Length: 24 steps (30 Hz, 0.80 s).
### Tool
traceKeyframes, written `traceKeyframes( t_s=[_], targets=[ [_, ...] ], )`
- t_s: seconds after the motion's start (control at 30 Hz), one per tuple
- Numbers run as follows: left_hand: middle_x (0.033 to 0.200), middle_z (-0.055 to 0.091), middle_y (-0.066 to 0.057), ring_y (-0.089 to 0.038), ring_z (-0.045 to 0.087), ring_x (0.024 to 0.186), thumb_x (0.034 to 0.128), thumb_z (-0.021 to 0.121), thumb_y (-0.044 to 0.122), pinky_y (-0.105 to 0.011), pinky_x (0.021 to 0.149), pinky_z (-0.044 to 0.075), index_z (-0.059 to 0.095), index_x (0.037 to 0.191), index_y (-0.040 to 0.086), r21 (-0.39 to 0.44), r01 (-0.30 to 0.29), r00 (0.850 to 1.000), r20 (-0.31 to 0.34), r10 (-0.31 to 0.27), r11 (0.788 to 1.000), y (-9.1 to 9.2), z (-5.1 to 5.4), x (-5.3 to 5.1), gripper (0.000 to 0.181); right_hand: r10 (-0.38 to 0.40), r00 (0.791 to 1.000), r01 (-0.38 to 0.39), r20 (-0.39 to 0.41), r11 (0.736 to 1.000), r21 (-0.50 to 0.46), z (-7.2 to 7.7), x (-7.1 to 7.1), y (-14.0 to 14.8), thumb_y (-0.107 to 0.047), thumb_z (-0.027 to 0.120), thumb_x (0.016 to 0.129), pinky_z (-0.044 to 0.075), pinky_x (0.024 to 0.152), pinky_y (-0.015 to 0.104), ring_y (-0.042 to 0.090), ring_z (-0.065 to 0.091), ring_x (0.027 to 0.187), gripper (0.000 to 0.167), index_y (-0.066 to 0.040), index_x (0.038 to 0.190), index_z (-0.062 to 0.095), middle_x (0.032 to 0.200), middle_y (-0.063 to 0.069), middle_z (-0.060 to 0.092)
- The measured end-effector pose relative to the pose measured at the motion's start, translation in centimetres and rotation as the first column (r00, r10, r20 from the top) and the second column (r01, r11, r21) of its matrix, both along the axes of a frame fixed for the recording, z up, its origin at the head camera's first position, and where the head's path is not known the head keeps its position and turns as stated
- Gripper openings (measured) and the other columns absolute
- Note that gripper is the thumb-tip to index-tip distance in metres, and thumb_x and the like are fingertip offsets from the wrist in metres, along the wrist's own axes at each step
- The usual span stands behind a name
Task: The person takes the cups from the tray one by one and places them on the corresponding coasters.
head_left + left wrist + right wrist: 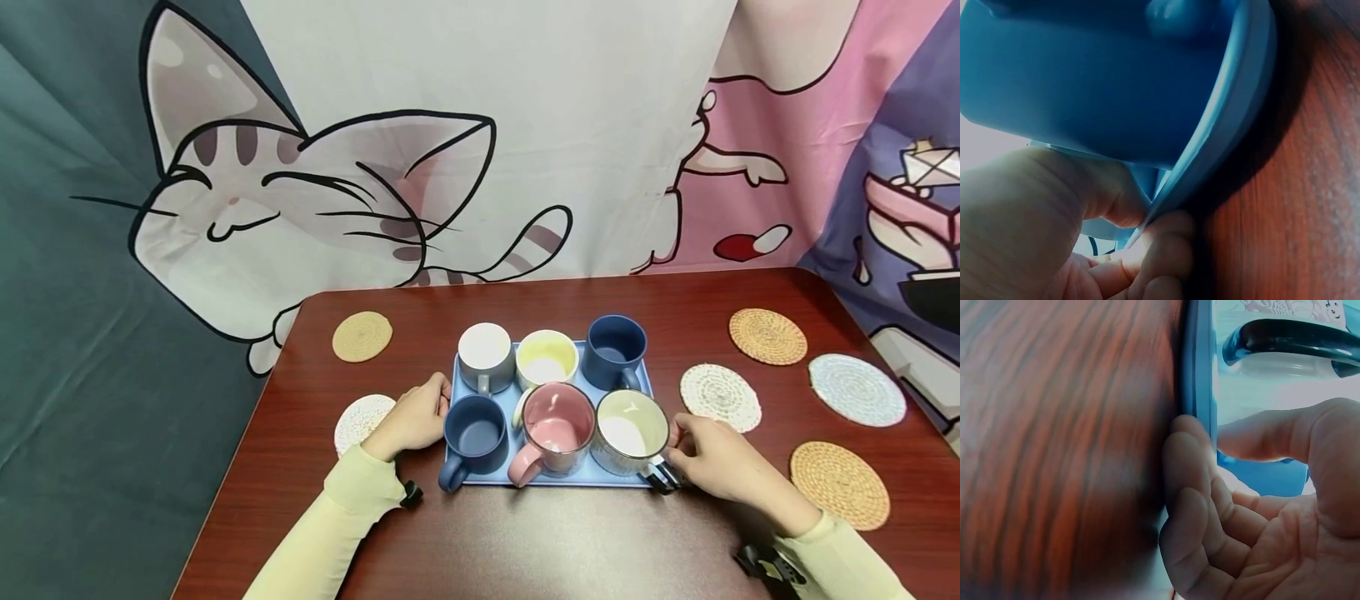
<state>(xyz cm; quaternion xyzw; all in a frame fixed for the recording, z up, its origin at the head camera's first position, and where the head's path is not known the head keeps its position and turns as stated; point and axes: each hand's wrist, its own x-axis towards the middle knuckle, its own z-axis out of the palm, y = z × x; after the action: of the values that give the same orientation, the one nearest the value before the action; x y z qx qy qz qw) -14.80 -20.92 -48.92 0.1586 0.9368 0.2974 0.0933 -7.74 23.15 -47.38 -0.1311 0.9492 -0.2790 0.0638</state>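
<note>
A light blue tray [600,481] bears several mugs. My left hand [415,417] pinches its left rim, thumb inside and curled fingers outside and under, beside a blue mug [475,437]. At the right rim my right hand [708,454] grips the same way, next to a cream mug [630,433] with a dark handle. Between those mugs stands a pink mug [557,429]. Behind are a white mug [485,358], a yellow-lined cup [547,358] and a navy mug [615,350]. The left wrist view shows the tray rim [1241,94] close to the wood.
Left on the brown table [570,542] lie a tan coaster [362,337] and a white coaster [360,423], partly behind my left hand. To the right are a white coaster [720,396], a pale blue one [857,390] and two woven tan coasters. A printed curtain [600,125] hangs behind.
</note>
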Motion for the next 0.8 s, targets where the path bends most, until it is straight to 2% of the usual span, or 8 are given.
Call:
traceKeyframes(
  t_s=[0.03,0.2,0.23,0.27,0.47,0.63,0.7,0.8],
  targets=[
    [0.070,0.053,0.005,-0.012,0.049,0.061,0.0899,0.057,0.018,-0.027,0.059,0.038,0.053,0.100,0.011,0.006,0.014,1.000,-0.024,-0.014,1.000,-0.3,-0.7,-0.1,0.013,0.002,1.000,-0.002,0.004,1.000,-0.003,0.0,0.0,0.1,-0.010,0.074,0.083,0.037,0.056,0.023,-0.002,0.045,0.055,0.018,-0.017,0.082,0.058,0.059,-0.015,0.053],
    [0.073,0.055,0.006,-0.010,0.049,0.062,0.0875,0.064,0.029,-0.027,0.060,0.039,0.052,0.100,0.012,0.020,0.023,0.998,-0.065,-0.022,1.000,-0.5,-1.0,0.1,0.024,0.019,1.000,-0.019,-0.008,1.000,-0.022,0.0,-0.1,0.5,-0.014,0.077,0.085,0.038,0.056,0.022,-0.003,0.045,0.056,0.017,-0.017,0.087,0.060,0.061,-0.016,0.054],
    [0.072,0.055,0.006,-0.010,0.050,0.062,0.0866,0.066,0.029,-0.028,0.061,0.040,0.052,0.099,0.012,0.022,0.011,0.999,-0.053,-0.009,1.000,-0.4,-0.5,0.2,0.025,0.022,1.000,-0.023,-0.021,0.999,-0.028,-0.1,-0.1,0.6,-0.014,0.077,0.086,0.038,0.056,0.022,-0.004,0.044,0.056,0.017,-0.017,0.087,0.061,0.061,-0.016,0.053],
    [0.072,0.055,0.007,-0.009,0.050,0.062,0.0854,0.067,0.029,-0.029,0.061,0.041,0.053,0.098,0.012,0.013,0.001,0.999,-0.048,-0.001,1.000,-0.2,0.0,0.4,0.026,0.024,0.999,-0.025,-0.039,0.999,-0.034,-0.1,-0.2,0.7,-0.014,0.078,0.086,0.038,0.056,0.022,-0.005,0.045,0.056,0.017,-0.018,0.088,0.061,0.062,-0.017,0.053],
    [0.072,0.054,0.009,-0.006,0.049,0.062,0.0854,0.068,0.026,-0.026,0.061,0.041,0.054,0.100,0.012,-0.051,-0.010,0.999,-0.040,0.008,0.999,0.0,-0.1,0.4,0.024,0.005,0.974,-0.014,-0.226,0.999,-0.037,-0.1,-0.7,1.7,-0.013,0.081,0.085,0.041,0.057,0.022,-0.007,0.050,0.057,0.018,-0.023,0.089,0.065,0.063,-0.021,0.056],
    [0.073,0.056,0.008,-0.007,0.050,0.063,0.0865,0.068,0.026,-0.025,0.062,0.041,0.055,0.101,0.011,-0.038,-0.002,1.000,-0.018,0.001,0.999,0.1,0.2,0.3,0.024,-0.017,0.915,0.043,-0.403,0.998,0.055,0.1,-1.6,3.0,-0.013,0.086,0.076,0.050,0.066,0.038,0.013,0.064,0.075,0.024,-0.015,0.095,0.070,0.083,-0.005,0.069],
    [0.072,0.056,0.008,-0.008,0.050,0.062,0.0856,0.067,0.026,-0.026,0.061,0.041,0.055,0.100,0.012,-0.007,0.009,0.999,-0.031,-0.009,1.000,0.1,0.2,0.3,0.024,-0.018,0.903,0.059,-0.429,0.995,0.082,-0.1,-1.8,3.6,-0.015,0.087,0.074,0.049,0.070,0.046,0.025,0.065,0.083,0.031,-0.010,0.100,0.071,0.094,0.006,0.070],
    [0.072,0.054,0.008,-0.009,0.048,0.061,0.0870,0.063,0.028,-0.026,0.059,0.038,0.053,0.099,0.012,0.023,0.048,0.995,-0.089,-0.046,0.999,-0.5,-0.9,0.0,0.022,-0.012,0.902,0.068,-0.432,0.991,0.115,-0.4,-2.2,4.3,-0.019,0.089,0.074,0.046,0.071,0.051,0.035,0.062,0.088,0.043,-0.003,0.109,0.071,0.103,0.018,0.067]
  ],
)
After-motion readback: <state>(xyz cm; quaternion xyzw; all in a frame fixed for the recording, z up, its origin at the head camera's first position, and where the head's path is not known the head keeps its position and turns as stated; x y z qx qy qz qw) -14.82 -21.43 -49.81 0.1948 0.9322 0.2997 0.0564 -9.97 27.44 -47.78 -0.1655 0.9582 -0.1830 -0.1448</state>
